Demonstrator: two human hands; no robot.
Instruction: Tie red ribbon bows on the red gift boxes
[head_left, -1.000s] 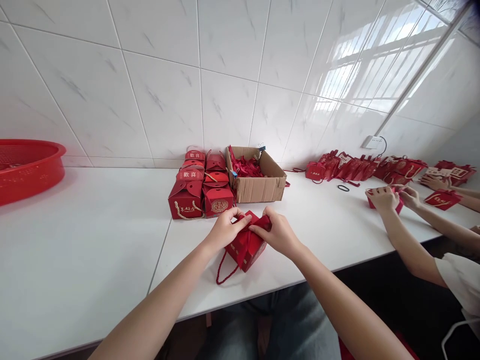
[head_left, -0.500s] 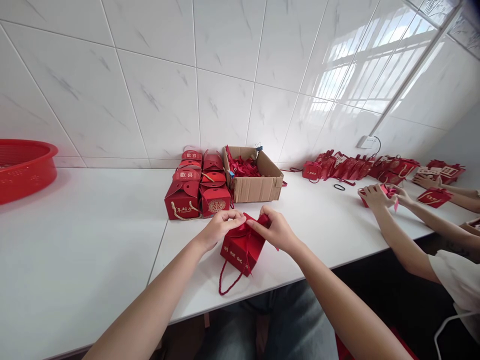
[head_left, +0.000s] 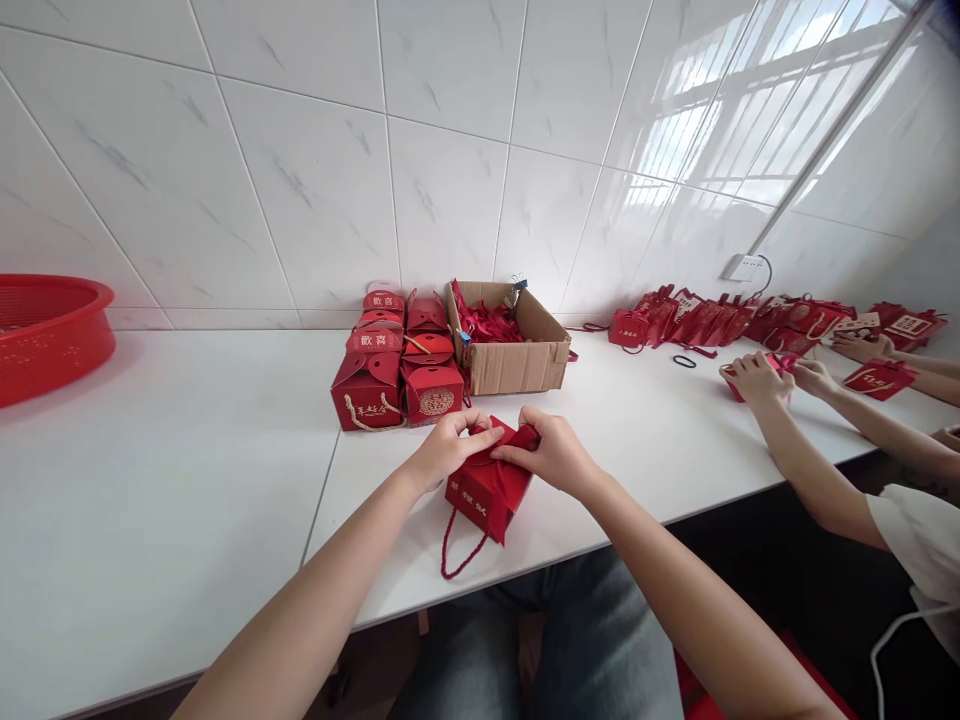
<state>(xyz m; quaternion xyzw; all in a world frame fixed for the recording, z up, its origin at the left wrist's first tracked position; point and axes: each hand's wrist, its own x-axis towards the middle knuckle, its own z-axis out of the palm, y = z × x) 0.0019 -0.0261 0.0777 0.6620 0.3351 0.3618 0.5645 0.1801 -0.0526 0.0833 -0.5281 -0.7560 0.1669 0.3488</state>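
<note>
In front of me, near the table's front edge, a small red gift box (head_left: 480, 500) with gold characters stands at an angle. Its twisted dark-red cord handle (head_left: 448, 560) hangs down on the table. A red satin ribbon (head_left: 498, 508) runs over the box top and down its side. My left hand (head_left: 455, 446) is closed at the top left of the box, pinching the ribbon. My right hand (head_left: 546, 452) grips ribbon at the top right, thumb pointing toward the left fingertips. The fingers partly hide the ribbon's crossing.
Behind the box stand several red gift boxes (head_left: 367, 392) in two rows. Beside them is a cardboard carton (head_left: 517, 368) of red ribbons. A red plastic basket (head_left: 97, 335) sits far left. At right, co-workers' hands (head_left: 757, 378) handle red boxes, with more boxes (head_left: 705, 318) along the wall.
My fingers have shifted slightly on the ribbon, and a wider ribbon end now hangs over the box's side. The camera view has shifted a little.
</note>
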